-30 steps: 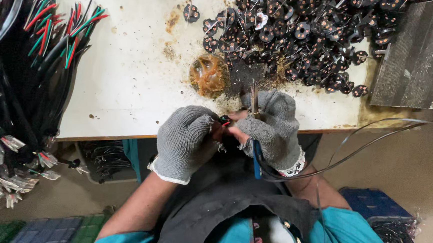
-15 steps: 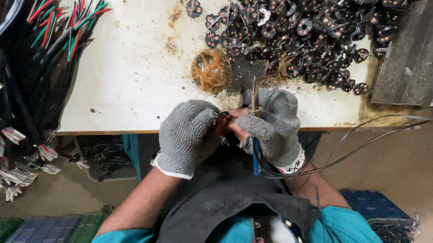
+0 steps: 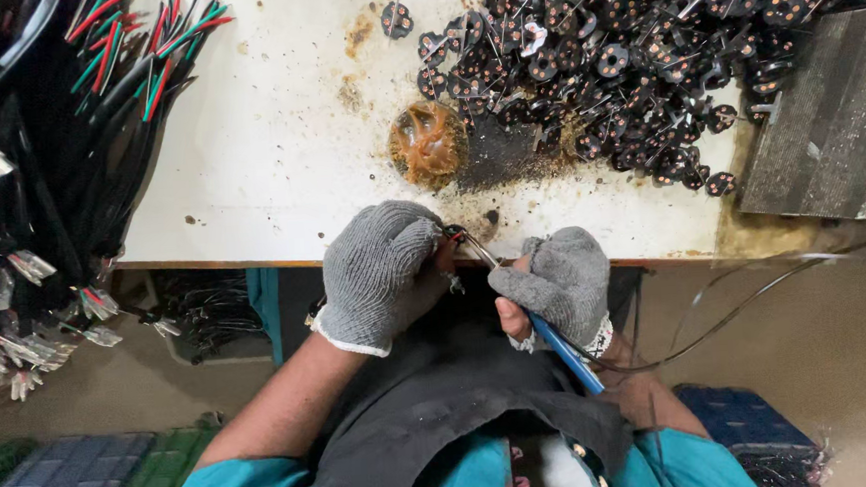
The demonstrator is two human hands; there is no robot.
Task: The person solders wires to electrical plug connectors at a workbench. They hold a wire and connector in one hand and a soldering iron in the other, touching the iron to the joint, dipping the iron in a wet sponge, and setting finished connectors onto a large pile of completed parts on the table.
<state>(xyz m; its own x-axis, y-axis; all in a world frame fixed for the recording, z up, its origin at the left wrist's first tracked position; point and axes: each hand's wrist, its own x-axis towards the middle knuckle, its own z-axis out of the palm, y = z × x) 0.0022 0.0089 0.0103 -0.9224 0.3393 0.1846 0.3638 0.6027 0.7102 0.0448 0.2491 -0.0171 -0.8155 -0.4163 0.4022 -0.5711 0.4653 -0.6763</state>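
Both my hands wear grey knit gloves and meet at the near edge of the white table [image 3: 277,153]. My left hand [image 3: 383,273] pinches a small black part with wires [image 3: 450,238] at its fingertips. My right hand [image 3: 559,282] grips a blue-handled soldering iron [image 3: 557,344], its thin metal tip angled up-left and touching the part. The iron's cord [image 3: 728,316] trails off to the right.
A heap of several small black round parts [image 3: 621,41] covers the table's far right. A brown lump of flux [image 3: 427,144] sits in a dark stain. Bundles of black, red and green wires [image 3: 93,84] hang at the left. A grey slab [image 3: 836,118] lies at the right.
My right hand has tilted the iron from upright to slanting, handle now down toward my lap. Both hands have shifted slightly toward me, off the table edge.
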